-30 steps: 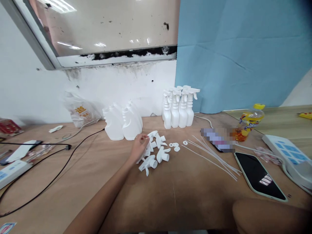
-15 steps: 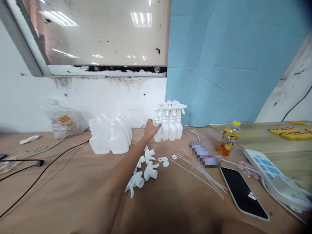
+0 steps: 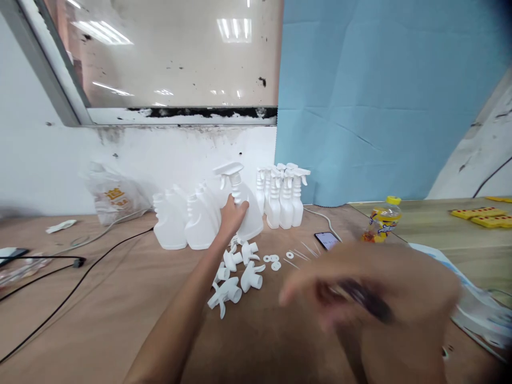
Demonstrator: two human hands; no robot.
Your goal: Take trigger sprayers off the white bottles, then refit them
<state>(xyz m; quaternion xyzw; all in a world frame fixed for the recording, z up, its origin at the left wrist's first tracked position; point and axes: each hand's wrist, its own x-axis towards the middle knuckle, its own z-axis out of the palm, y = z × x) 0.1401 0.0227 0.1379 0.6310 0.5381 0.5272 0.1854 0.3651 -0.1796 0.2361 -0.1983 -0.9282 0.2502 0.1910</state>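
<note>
My left hand [image 3: 233, 213] grips the neck of a white spray bottle [image 3: 250, 217] with a trigger head on top, tilted and held just left of several assembled white spray bottles [image 3: 285, 205]. Below that arm lie several loose white trigger heads [image 3: 252, 276], and beside them several small white washers [image 3: 276, 265]. My right hand [image 3: 384, 293] hangs large and motion-blurred at the lower right, fingers curled. A dark shape shows within it, but I cannot make out what it is. Thin white tubes [image 3: 304, 253] lie partly behind this hand.
Headless white bottles [image 3: 170, 224] stand in rows on the left. Farther left sits a white plastic bag [image 3: 116, 194], with a black cable [image 3: 96, 266] crossing the table. To the right are a phone [image 3: 326, 240], a yellow-capped drink bottle [image 3: 384, 218] and yellow strips [image 3: 480, 213].
My left hand has moved slightly left and now holds a spray bottle beside the assembled group. My right hand has come into view over the tubes and the large phone.
</note>
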